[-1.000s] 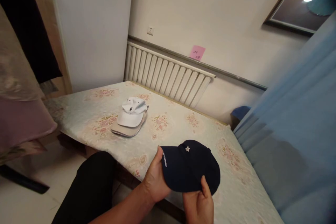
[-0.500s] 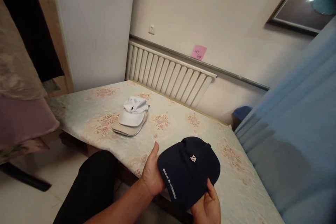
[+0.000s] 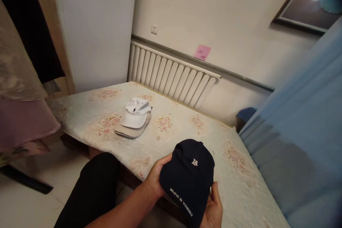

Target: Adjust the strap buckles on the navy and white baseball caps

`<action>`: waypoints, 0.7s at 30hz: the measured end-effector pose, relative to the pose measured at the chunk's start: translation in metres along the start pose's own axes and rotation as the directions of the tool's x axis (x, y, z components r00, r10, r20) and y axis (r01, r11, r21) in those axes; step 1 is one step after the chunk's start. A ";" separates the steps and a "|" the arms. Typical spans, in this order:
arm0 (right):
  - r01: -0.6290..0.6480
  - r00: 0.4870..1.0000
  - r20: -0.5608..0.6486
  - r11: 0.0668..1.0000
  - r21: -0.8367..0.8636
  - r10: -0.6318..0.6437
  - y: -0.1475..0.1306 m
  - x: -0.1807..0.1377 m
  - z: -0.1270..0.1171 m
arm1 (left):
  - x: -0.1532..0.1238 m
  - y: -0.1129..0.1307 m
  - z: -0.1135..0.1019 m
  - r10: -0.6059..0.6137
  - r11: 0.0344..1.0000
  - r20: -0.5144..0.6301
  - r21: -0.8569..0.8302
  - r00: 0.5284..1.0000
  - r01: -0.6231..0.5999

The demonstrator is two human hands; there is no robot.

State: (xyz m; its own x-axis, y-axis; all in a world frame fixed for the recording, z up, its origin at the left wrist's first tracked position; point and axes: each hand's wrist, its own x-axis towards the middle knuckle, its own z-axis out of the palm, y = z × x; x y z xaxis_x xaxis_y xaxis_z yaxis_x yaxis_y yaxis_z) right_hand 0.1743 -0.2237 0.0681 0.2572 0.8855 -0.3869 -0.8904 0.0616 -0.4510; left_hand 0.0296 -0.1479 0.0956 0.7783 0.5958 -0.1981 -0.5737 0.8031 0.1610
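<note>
Handling the navy cap above the bed, I had my left hand closed on one edge, my right hand curled round the other; any turn next seemed to need both.

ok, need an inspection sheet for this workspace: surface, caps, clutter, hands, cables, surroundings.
Surface: floral cover, pale with pink flower clusters.
Job's things: navy cap, held with its brim toward the camera, lettered "LA" and "BELIEVE IN YOURSELF"; white cap stacked on beige cap, both lying on the cover.
Clutter: draped cloths at the left edge of view.
Hands: left hand and right hand hold the navy cap from opposite sides; fingers partly hidden.
Cables: nothing seen; no plug visible in the wall socket.
Surroundings: radiator behind, pink note above it, blue curtain and framed picture at right.
</note>
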 end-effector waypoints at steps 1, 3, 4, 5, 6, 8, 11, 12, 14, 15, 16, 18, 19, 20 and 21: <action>-0.001 1.000 0.024 1.000 -0.029 0.001 0.002 0.000 0.000 | 0.001 0.000 -0.001 -0.001 1.000 -0.005 -0.002 1.000 0.001; 0.007 0.998 0.067 0.995 -0.095 -0.001 0.004 0.001 -0.001 | 0.002 0.002 -0.004 0.009 1.000 -0.005 0.001 1.000 -0.009; 0.014 0.996 0.086 0.992 -0.125 -0.003 0.004 0.002 -0.002 | 0.002 0.002 -0.007 0.012 1.000 0.003 0.010 1.000 -0.012; 0.017 0.994 0.105 0.988 -0.152 -0.001 0.004 0.003 -0.004 | 0.003 0.003 -0.009 0.008 1.000 0.015 0.026 1.000 -0.008; 0.018 0.993 0.120 0.985 -0.174 0.003 0.003 0.004 -0.005 | 0.004 0.003 -0.012 -0.005 0.999 0.027 0.044 1.000 0.004; 0.010 0.990 0.139 0.978 -0.209 0.020 0.000 0.006 -0.009 | 0.005 0.004 -0.017 -0.039 0.996 0.052 0.077 0.998 0.035; -0.045 0.986 0.146 0.969 -0.241 0.082 -0.006 0.006 -0.012 | 0.007 0.003 -0.022 -0.057 0.995 0.103 0.093 0.993 0.048; -0.066 0.983 0.150 0.966 -0.250 0.106 -0.008 0.005 -0.013 | 0.008 0.002 -0.023 -0.055 0.995 0.122 0.092 0.991 0.044; -0.090 0.977 0.162 0.960 -0.266 0.137 -0.010 0.004 -0.013 | 0.009 0.001 -0.026 -0.055 0.995 0.155 0.087 0.986 0.042; -0.087 0.976 0.168 0.958 -0.272 0.137 -0.010 0.004 -0.014 | 0.010 0.000 -0.027 -0.059 0.996 0.167 0.082 0.984 0.045; -0.077 0.977 0.172 0.959 -0.274 0.128 -0.010 0.004 -0.014 | 0.010 0.000 -0.027 -0.067 0.996 0.174 0.076 0.982 0.054; -0.040 0.982 0.167 0.967 -0.253 0.084 -0.009 0.006 -0.015 | 0.009 0.000 -0.026 -0.085 0.995 0.177 0.066 0.981 0.074; -0.024 0.985 0.158 0.973 -0.232 0.062 -0.008 0.008 -0.016 | 0.009 0.000 -0.025 -0.085 0.995 0.168 0.062 0.982 0.076; -0.011 0.989 0.144 0.979 -0.203 0.041 -0.007 0.009 -0.017 | 0.008 0.001 -0.023 -0.077 0.996 0.152 0.058 0.985 0.069; -0.003 0.992 0.126 0.985 -0.171 0.025 -0.006 0.011 -0.018 | 0.008 0.002 -0.021 -0.065 0.997 0.132 0.053 0.989 0.059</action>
State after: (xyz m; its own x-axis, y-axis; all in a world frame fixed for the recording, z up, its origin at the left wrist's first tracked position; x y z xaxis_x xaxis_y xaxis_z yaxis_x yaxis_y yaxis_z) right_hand 0.1890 -0.2228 0.0515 0.1853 0.9378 -0.2935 -0.8138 -0.0209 -0.5807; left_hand 0.0293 -0.1412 0.0738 0.8410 0.5353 -0.0785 -0.5127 0.8349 0.2003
